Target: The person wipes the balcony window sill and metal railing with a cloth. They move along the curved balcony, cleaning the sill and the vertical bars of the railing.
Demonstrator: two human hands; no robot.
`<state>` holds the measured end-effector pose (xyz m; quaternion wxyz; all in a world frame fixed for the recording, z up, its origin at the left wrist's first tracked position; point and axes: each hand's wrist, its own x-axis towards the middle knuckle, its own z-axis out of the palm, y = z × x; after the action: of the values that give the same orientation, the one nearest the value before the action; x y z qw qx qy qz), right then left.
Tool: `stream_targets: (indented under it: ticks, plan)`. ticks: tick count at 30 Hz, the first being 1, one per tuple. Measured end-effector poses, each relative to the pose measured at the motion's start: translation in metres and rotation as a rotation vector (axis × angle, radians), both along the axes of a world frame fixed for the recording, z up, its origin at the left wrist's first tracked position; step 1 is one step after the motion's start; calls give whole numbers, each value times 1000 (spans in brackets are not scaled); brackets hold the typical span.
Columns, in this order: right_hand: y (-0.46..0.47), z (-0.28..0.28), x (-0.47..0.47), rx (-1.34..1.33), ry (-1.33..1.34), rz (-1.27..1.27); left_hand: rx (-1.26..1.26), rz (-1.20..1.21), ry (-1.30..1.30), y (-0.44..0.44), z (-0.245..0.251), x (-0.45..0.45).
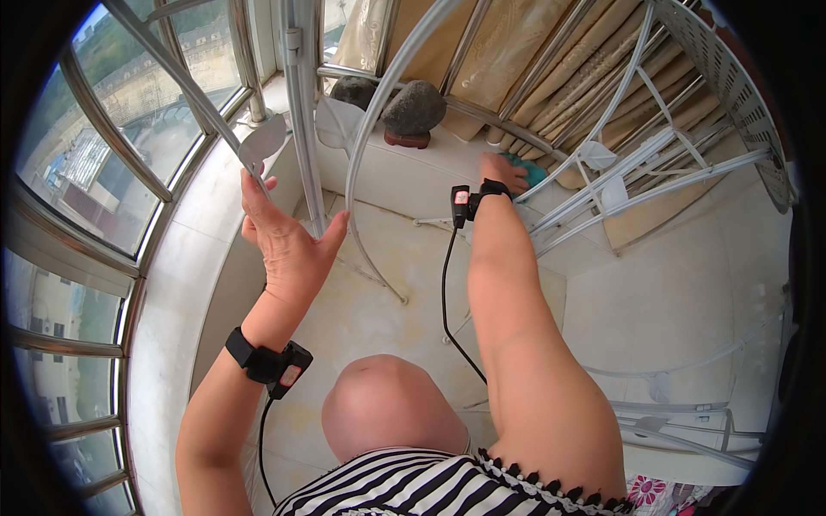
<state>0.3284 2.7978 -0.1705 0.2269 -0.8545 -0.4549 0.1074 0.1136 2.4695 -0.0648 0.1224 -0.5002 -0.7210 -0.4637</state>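
My left hand (284, 232) is raised among the bars of a white metal stand (303, 129), thumb spread wide from the fingers. Its fingers meet a bar by a leaf-shaped metal ornament (263, 143), and the thumb tip reaches the curved tube (352, 161). Whether it grips the stand is unclear. Farther off, my right hand (502, 173) lies over a teal cloth (530, 171) on the white tiled ledge (452, 155), beside the curtain's bottom edge. Part of the cloth is hidden beneath the hand.
Two dark stones stand on the ledge, the nearer stone (415, 106) on a wooden base (406, 139). Beige curtains (568, 77) hang behind metal railings (464, 48). Another white metal rack (619, 155) is at right. Barred windows (116, 155) line the left. A black cable (445, 290) trails from my right wrist.
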Motion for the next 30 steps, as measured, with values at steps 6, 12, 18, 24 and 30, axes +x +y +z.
stream_targets:
  ticks: [6, 12, 18, 24, 30]
  plan:
    - [3, -14, -54, 117, -185, 714, 18, -30, -12, 3, -2, 0]
    - [50, -12, -29, 209, -400, 805, 44, -48, 3, 10, -7, -1]
    - [50, -3, 13, -140, -208, 121, 35, -79, -20, 7, -7, -3]
    - [71, 6, -13, 2, 26, 215, 13, -114, -15, 3, -7, -4]
    - [63, -11, -72, 11, -272, 822, 54, -137, -11, 4, -8, -4]
